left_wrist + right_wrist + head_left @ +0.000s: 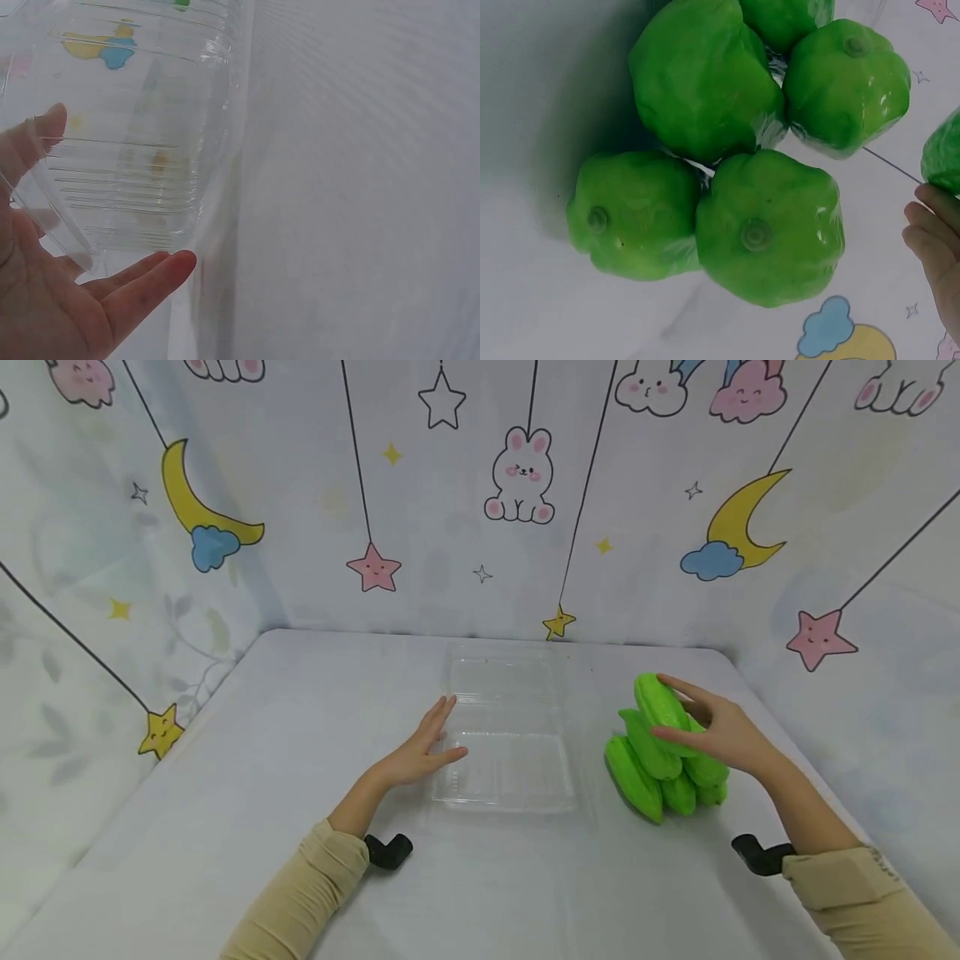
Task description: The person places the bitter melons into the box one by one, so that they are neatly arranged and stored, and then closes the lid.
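Observation:
A pile of bright green, ribbed, gourd-shaped vegetables (636, 777) lies on the right side of the table. In the right wrist view, the stem ends of several gourds (769, 229) show, with shiny film on them. My right hand (712, 727) holds the topmost gourd (660, 702), fingers over its far end and thumb at its near end. To the left, a clear plastic box (502, 768) lies with its lid part folded back. My left hand (412, 756) rests at the box's left edge, fingers straight and thumb spread; its fingers (150, 289) show beside the clear wall.
A white cloth covers the table (187, 827). Behind it hangs a printed curtain (450, 485) with moons, stars and rabbits. Black wrist mounts (390, 852) stick out at both sleeves.

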`<state>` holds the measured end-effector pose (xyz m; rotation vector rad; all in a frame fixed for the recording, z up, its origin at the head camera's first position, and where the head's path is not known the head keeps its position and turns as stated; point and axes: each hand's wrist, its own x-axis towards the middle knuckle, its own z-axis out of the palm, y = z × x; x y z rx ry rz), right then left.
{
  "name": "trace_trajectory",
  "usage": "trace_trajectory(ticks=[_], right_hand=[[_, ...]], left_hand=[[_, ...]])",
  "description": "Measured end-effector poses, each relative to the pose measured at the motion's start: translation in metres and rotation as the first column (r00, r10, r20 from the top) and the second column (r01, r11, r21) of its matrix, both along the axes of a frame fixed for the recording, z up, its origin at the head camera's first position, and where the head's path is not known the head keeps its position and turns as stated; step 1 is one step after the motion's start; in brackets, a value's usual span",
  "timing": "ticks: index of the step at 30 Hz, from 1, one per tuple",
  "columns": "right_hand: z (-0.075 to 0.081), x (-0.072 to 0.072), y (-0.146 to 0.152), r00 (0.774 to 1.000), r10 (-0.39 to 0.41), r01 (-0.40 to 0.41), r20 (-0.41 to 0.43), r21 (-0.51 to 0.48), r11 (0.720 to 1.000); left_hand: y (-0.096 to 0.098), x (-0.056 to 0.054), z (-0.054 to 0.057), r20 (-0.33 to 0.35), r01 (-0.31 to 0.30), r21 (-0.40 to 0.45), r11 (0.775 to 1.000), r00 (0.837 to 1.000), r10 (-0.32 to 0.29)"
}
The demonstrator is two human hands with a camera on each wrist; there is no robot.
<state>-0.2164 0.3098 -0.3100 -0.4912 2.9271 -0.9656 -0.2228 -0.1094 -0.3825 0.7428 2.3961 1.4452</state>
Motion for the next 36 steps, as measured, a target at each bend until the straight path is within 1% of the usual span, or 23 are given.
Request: trace_trajectory(ticks=[7, 9, 16, 22, 25, 29, 31, 36], right_hand=[[-0.002, 0.002, -0.012, 1.000, 0.001, -0.002, -0.016, -0.028, 1.000], [-0.002, 0.002, -0.017, 1.000, 0.001, -0.001, -0.015, -0.030, 1.000], [-0.007, 0.002, -0.036, 1.000, -0.001, 0.000, -0.017, -0.048, 0.999], [-0.011, 0.003, -0.047, 1.000, -0.017, 0.016, -0.009, -0.053, 0.998], [-0.013, 0.004, -0.051, 1.000, -0.022, 0.022, -0.001, -0.040, 0.999], [-0.017, 0.004, -0.054, 1.000, -0.014, 0.014, 0.007, -0.047, 0.999], [-0.020, 0.004, -0.057, 1.000, -0.007, 0.007, 0.011, -0.066, 0.998], [-0.023, 0.002, -0.067, 1.000, 0.005, -0.004, 0.013, -0.080, 0.997]], left_hand=[[0.001, -0.015, -0.029, -0.043, -0.036, -0.044, 0.998, 0.998, 0.034], [0.001, -0.017, -0.031, -0.048, -0.037, -0.050, 0.998, 0.998, 0.035], [-0.001, -0.021, -0.033, -0.070, -0.043, -0.070, 0.997, 0.997, 0.038], [-0.001, -0.021, -0.033, -0.072, -0.037, -0.072, 0.997, 0.997, 0.032], [-0.001, -0.022, -0.034, -0.070, -0.035, -0.070, 0.997, 0.997, 0.030], [-0.001, -0.022, -0.034, -0.074, -0.031, -0.069, 0.997, 0.997, 0.026], [-0.001, -0.022, -0.034, -0.077, -0.034, -0.075, 0.997, 0.997, 0.028], [-0.001, -0.020, -0.033, -0.068, -0.041, -0.070, 0.997, 0.997, 0.036]])
